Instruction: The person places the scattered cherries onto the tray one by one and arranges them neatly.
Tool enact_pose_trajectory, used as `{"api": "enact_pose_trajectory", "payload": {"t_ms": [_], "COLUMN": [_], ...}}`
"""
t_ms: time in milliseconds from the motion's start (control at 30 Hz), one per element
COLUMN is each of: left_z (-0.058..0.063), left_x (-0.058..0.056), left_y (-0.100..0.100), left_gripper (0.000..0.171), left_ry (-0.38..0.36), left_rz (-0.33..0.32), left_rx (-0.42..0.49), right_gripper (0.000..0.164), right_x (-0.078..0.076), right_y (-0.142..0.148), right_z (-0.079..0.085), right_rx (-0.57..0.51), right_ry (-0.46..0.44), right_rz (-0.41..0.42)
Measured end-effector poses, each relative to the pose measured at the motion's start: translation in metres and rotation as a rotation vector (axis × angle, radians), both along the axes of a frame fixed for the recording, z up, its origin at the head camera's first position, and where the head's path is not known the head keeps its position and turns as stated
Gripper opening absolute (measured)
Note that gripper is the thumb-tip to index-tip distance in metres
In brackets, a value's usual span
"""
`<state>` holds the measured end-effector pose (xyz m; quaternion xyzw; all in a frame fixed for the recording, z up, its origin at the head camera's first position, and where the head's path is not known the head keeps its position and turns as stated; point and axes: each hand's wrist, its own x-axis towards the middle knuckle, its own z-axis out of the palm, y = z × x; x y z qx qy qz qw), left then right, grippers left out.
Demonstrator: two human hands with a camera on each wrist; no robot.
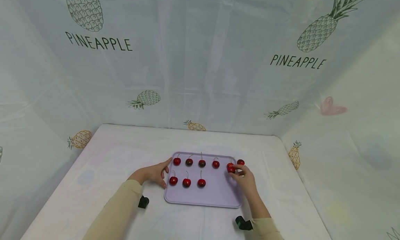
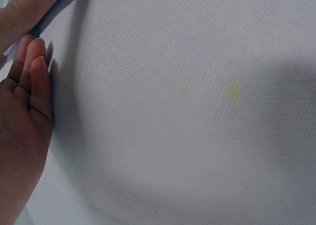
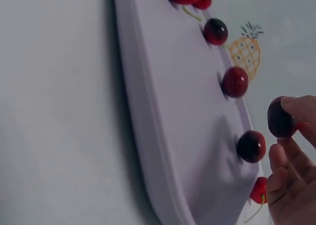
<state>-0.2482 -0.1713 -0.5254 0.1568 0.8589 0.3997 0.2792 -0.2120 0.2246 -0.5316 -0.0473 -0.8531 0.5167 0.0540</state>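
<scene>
A lilac tray (image 1: 215, 195) lies on the white-covered table, with two rows of red cherries on it, such as a back-row cherry (image 1: 176, 161) and a front-row cherry (image 1: 201, 183). My left hand (image 1: 154, 173) rests against the tray's left edge, thumb and index finger spread along the rim; in the left wrist view the left hand (image 2: 24, 111) has its other fingers loosely bent. My right hand (image 1: 247, 180) pinches a dark red cherry (image 3: 281, 118) above the tray's right part, close to the last back-row cherry (image 3: 251, 146).
Another cherry (image 1: 240, 162) lies just outside the tray's right edge, near the right hand. Behind the table hangs a pale cloth (image 1: 200, 66) with pineapple prints. Black wrist devices, such as the left one (image 1: 143, 202), sit by both forearms.
</scene>
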Motion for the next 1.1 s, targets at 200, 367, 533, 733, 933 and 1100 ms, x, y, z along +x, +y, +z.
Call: {"api": "enact_pose_trajectory", "payload": {"t_ms": [200, 367, 533, 733, 933, 1100], "left_z": [-0.001, 0.0, -0.002, 0.0, 0.001, 0.001], "left_x": [0.0, 0.0, -0.001, -0.001, 0.0, 0.0], "left_y": [0.0, 0.001, 0.002, 0.002, 0.001, 0.001], "left_gripper": [0.122, 0.122, 0.122, 0.121, 0.121, 0.121], "left_ry": [0.006, -0.007, -0.018, -0.018, -0.016, -0.016], "left_rz": [-0.014, 0.009, 0.027, 0.032, 0.022, 0.023], "left_rx": [-0.015, -0.017, -0.026, -0.027, -0.025, -0.024], "right_gripper": [0.033, 0.031, 0.031, 0.03, 0.028, 0.028], "right_x": [0.007, 0.013, 0.018, 0.023, 0.027, 0.028], "right_y": [-0.013, -0.022, -0.029, -0.036, -0.04, -0.042], "right_z": [-0.004, -0.009, -0.016, -0.022, -0.027, -0.029], "right_rx": [-0.022, -0.054, -0.041, -0.002, -0.018, 0.015], "right_ry": [0.025, 0.017, -0.01, -0.026, -0.004, 0.012], "right_rz": [0.048, 0.065, 0.113, 0.137, 0.161, 0.167]}}
